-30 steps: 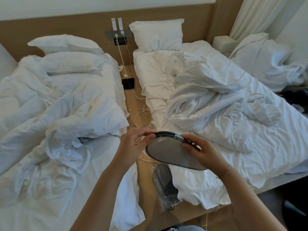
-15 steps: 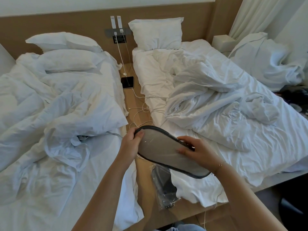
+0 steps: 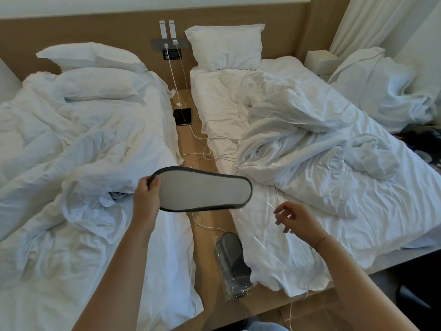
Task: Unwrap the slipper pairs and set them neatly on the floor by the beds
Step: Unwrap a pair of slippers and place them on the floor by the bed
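A wrapped slipper point(image 3: 232, 259) at lower centre is partly tucked under the right bed's sheet point(image 3: 274, 259). Dark belongings point(image 3: 424, 144) at the right edge are cut off and too blurred to identify.

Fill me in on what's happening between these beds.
A person is unpacking slippers. The left hand pinches one end of a grey slipper, sole up, above the gap between two unmade beds. The right hand hangs open and empty beside it. Another slipper pack, in clear plastic, lies on the wooden floor below.
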`<state>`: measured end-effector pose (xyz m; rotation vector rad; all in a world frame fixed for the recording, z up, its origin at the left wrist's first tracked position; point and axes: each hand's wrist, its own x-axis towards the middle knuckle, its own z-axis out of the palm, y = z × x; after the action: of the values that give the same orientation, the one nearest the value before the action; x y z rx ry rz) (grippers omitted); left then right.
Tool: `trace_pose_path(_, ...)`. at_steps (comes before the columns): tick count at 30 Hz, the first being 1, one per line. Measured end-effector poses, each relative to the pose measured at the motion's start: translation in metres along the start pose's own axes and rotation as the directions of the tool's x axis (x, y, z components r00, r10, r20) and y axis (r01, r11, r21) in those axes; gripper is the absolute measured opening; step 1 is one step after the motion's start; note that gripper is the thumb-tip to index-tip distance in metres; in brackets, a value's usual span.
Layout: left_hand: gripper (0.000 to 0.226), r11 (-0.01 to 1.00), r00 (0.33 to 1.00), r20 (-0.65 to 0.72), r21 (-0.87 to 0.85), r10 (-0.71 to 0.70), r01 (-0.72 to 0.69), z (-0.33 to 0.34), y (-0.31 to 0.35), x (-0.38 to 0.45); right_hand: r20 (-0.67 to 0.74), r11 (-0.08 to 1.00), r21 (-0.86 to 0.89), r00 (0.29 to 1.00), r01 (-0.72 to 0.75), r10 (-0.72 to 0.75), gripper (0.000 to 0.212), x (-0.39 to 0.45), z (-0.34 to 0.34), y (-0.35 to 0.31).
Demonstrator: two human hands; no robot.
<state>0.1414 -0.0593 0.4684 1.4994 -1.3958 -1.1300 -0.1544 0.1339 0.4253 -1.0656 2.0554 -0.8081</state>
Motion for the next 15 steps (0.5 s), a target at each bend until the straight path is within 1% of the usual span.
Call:
trace_pose_path(3, 0.029, 1.000, 1.000, -0.016, 0.003, 0.009, -0.009, -0.003, -0.009, 0.000, -0.066, 0.985, 0.143, 0.992, -0.097, 0.107, 0.004, 0.007, 0.007, 0.007)
trace_pose_path(5, 0.026, 1.000, 1.000, -0.029, 0.011, 0.004, -0.003, -0.003, -0.019, -0.004, -0.083, 0.966, 0.213, 0.982, -0.146, 0.167, 0.002, 0.011, 0.014, 0.008)
trace_pose_path(7, 0.018, 1.000, 0.998, -0.058, 0.014, 0.007, -0.006, -0.002, -0.032, -0.010, -0.066, 0.938, 0.275, 0.969, -0.210, 0.237, 0.004, 0.016, 0.026, 0.008)
trace_pose_path(10, 0.010, 0.999, 0.994, -0.103, 0.048, 0.026, -0.021, -0.002, -0.053, -0.017, -0.025, 0.906, 0.308, 0.949, -0.291, 0.314, 0.005, 0.033, 0.051, 0.009)
trace_pose_path(13, 0.009, 0.988, 0.993, -0.101, 0.147, 0.058, -0.043, -0.001, -0.078, -0.017, 0.013, 0.865, 0.336, 0.921, -0.372, 0.390, 0.005, 0.056, 0.086, 0.021)
trace_pose_path(15, 0.009, 0.973, 0.993, -0.088, 0.223, 0.076, -0.055, 0.002, -0.098, -0.014, 0.059, 0.812, 0.372, 0.885, -0.450, 0.463, 0.008, 0.070, 0.112, 0.035)
